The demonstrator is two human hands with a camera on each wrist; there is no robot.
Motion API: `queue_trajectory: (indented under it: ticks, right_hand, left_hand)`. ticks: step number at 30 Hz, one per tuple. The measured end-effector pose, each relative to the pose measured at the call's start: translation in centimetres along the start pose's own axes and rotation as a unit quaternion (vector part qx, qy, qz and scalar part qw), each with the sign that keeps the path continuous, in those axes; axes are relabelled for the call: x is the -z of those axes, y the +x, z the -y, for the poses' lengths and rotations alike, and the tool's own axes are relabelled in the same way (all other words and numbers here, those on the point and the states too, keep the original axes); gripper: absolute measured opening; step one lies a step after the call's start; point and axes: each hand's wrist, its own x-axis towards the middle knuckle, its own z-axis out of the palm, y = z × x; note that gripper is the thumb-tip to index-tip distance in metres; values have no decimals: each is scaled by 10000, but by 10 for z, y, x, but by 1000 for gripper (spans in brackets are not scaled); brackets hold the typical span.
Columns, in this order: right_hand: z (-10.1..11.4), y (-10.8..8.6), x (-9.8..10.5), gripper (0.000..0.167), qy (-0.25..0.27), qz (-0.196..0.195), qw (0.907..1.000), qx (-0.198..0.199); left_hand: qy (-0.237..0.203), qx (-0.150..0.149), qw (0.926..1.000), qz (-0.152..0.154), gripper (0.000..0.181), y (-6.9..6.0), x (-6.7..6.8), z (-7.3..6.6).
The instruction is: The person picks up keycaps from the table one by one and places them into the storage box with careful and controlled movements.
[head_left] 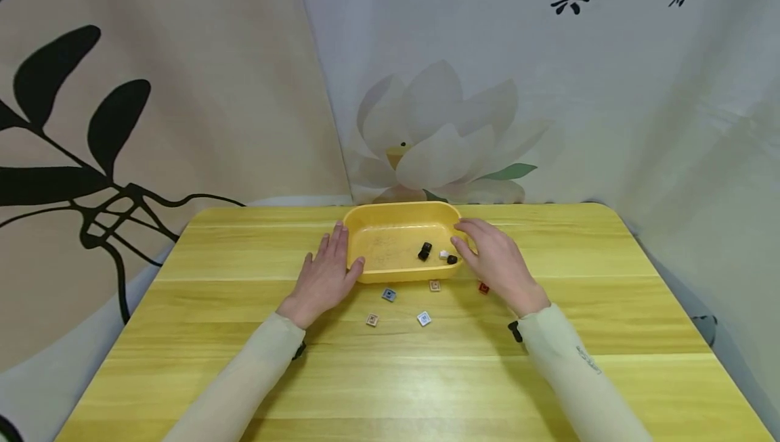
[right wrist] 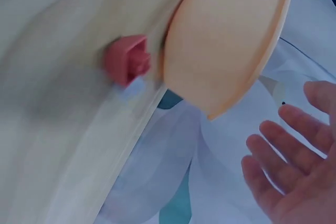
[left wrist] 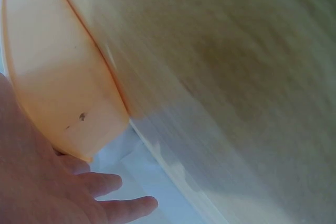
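A yellow tray (head_left: 390, 246) sits at the table's far edge. My left hand (head_left: 326, 273) rests on its left rim with fingers spread; the left wrist view shows the tray's outer wall (left wrist: 58, 66) beside those straight fingers (left wrist: 105, 184). My right hand (head_left: 496, 256) is at the right rim, fingers loosely bent with nothing in them; contact with the rim is unclear. In the tray's right part lie black keycaps (head_left: 424, 251) and a white keycap (head_left: 443, 254). A red keycap (right wrist: 127, 60), hollow side showing, lies on the table near my right hand.
Several keycaps lie on the wooden table (head_left: 390, 374) before the tray: a blue one (head_left: 388, 294), a white one (head_left: 424, 319), a brownish one (head_left: 372, 320) and a pale one (head_left: 435, 285). A printed cloth (head_left: 274, 90) hangs behind the table.
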Motion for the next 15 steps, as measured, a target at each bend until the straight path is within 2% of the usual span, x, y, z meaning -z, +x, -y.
queue_trajectory:
  ticks: [7,15]
  right_hand:
    - [-16,-20,5,46,-197,37,9998,-94]
    - [-30,-37,8,55,-340,411,9976,-448]
  left_hand:
    - [18,13,10000,-10,81,0,0,0]
    - [-4,22,10000,16,81,1,0,0]
